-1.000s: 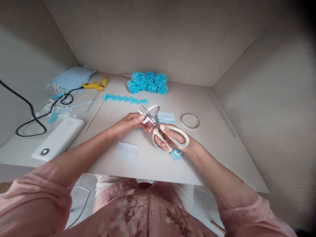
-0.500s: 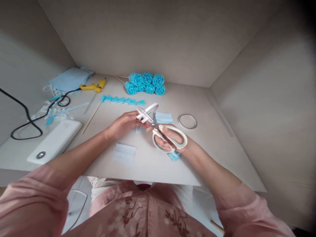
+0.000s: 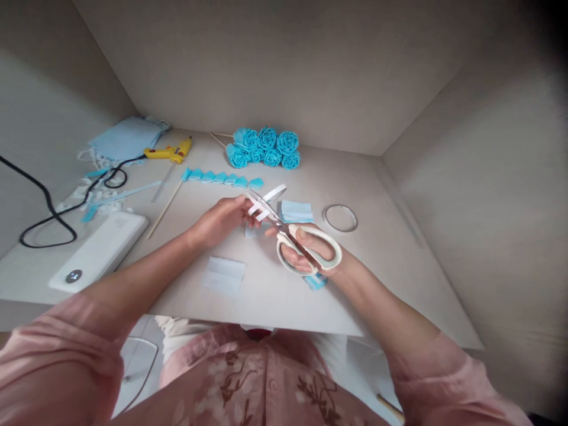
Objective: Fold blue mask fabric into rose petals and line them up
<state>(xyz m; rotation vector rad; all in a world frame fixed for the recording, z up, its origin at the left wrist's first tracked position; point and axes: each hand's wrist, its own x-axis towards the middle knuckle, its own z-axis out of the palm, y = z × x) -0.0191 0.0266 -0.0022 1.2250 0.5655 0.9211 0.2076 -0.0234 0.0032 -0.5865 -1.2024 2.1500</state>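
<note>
My right hand [image 3: 302,245] has its thumb and fingers through the cream handles of a pair of scissors [image 3: 331,245]. The blades point up and left, toward my left hand [image 3: 233,214]. My left fingers are closed around narrow white strips [image 3: 256,208], which cross the scissor blades. A thin white loop [image 3: 276,193] rises just behind the blades; I cannot tell how it joins the strips. Under the hands lies a pale piece of cloth [image 3: 255,231], partly hidden. Light blue folded pieces [image 3: 296,211] rest just beyond the scissors, and a small blue bundle [image 3: 316,281] sits below my right wrist.
Blue fabric roses [image 3: 266,148] lie at the back. A row of blue petals [image 3: 222,178] runs from a wooden stick [image 3: 165,210]. Leftward are a yellow glue gun [image 3: 171,152], face masks [image 3: 126,139], scraps and a white power bank [image 3: 100,251]. A ring [image 3: 340,218] lies right.
The scissors and both hands stay close together in nearly the same pose. The whole view has shifted slightly.
</note>
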